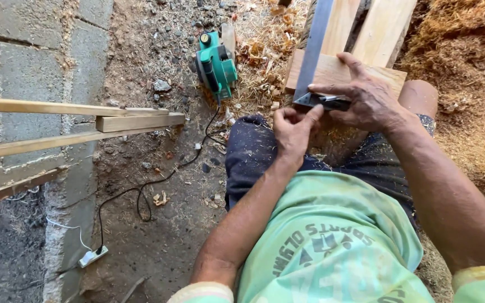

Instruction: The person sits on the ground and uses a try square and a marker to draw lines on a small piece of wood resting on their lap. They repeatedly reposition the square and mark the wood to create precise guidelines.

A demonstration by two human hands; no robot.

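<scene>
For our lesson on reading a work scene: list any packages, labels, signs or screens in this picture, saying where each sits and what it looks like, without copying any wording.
Printed design on the person's green shirt: bottom centre, grey lettering curved over a small emblem.
Round dial on the green power planer: top centre, on the ground, yellow on black.
No packages, signs or screens show.

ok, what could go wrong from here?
1. The steel square is pinned only by the right hand on the wood block; it could slip and skew the mark.
2. The black cord from the green power planer trails beside the knee; a snag seems possible.
</scene>
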